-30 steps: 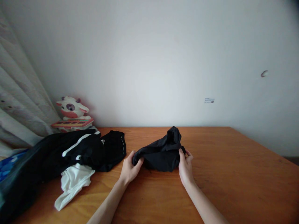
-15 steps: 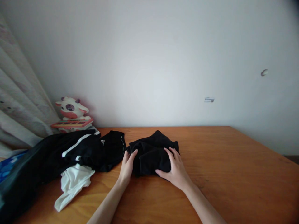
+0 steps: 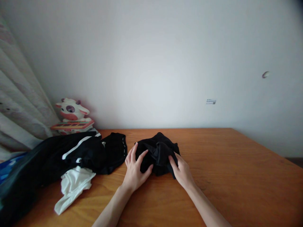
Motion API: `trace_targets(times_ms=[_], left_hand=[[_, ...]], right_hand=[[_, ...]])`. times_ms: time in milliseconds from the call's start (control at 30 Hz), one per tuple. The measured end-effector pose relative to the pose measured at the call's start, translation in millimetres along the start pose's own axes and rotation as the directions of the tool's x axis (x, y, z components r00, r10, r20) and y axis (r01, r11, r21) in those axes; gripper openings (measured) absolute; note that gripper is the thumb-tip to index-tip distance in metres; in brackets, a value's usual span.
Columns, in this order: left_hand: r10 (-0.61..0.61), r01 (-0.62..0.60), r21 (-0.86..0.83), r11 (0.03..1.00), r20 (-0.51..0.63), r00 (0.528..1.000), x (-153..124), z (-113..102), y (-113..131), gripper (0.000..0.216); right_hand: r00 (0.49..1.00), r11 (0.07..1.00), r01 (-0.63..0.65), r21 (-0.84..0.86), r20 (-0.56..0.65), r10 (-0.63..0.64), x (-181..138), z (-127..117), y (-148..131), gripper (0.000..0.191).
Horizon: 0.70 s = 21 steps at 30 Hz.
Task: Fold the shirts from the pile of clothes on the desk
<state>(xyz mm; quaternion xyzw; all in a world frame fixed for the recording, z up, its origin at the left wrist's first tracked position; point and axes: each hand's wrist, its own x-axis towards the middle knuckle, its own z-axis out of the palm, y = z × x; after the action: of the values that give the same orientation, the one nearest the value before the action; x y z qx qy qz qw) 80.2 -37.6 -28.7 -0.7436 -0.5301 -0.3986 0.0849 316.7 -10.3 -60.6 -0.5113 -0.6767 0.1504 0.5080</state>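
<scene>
A bunched black garment (image 3: 162, 154) lies on the wooden table in front of me; its exact kind does not show. My left hand (image 3: 137, 168) rests at its left side, fingers spread and bent, thumb against the near edge. At the right side, my right hand (image 3: 182, 170) pinches a fold of the cloth between thumb and fingers. A twisted flap of the fabric stands up between both hands. The far part of the garment lies flatter on the table.
To the left lies a heap of black clothing (image 3: 94, 157) with white stripes. A white cloth (image 3: 77, 181) lies before it. Behind stands a cow-shaped toy keyboard (image 3: 73, 116) by the curtain (image 3: 21, 94). The wooden table (image 3: 236, 176) meets the wall (image 3: 153, 63) at the back.
My left hand has moved right and spread over the cloth. My right hand has closed on a fold, and the garment's near part is now gathered up and twisted.
</scene>
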Motion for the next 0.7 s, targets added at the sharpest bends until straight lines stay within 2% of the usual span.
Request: trace_targets(times_ms=[67,133,267,367,433,533,700], left_hand=[[0.031,-0.032,0.018,0.999,0.044,0.999,0,-3,2,0.054],[0.045,-0.047,0.022,0.999,0.068,0.997,0,-4,3,0.056],[0.06,-0.056,-0.035,0.998,0.118,0.991,0,-3,-1,0.053],[0.075,-0.063,-0.082,0.995,0.147,0.986,-1,2,-8,0.04],[0.083,-0.072,-0.09,0.993,0.129,0.988,-2,5,-12,0.03],[0.063,-0.056,-0.105,0.993,0.064,0.996,-1,5,-13,0.021],[-0.072,0.059,-0.224,0.973,-0.05,0.996,8,-4,-11,0.013]], right_hand=[[0.998,0.997,-0.055,0.05,0.004,0.055,1,-2,-1,0.052],[0.998,0.995,-0.059,0.083,0.021,0.057,2,-6,-3,0.053],[0.993,0.993,0.098,0.065,0.064,-0.102,1,-11,-10,0.046],[0.973,0.979,0.2,0.025,0.113,-0.202,-2,-10,-16,0.039],[0.969,0.976,0.216,0.024,0.113,-0.218,-4,-8,-17,0.037],[0.98,0.98,0.19,0.052,0.05,-0.192,-4,-6,-17,0.037],[0.99,0.989,0.106,0.098,-0.104,-0.096,4,-8,-16,0.042]])
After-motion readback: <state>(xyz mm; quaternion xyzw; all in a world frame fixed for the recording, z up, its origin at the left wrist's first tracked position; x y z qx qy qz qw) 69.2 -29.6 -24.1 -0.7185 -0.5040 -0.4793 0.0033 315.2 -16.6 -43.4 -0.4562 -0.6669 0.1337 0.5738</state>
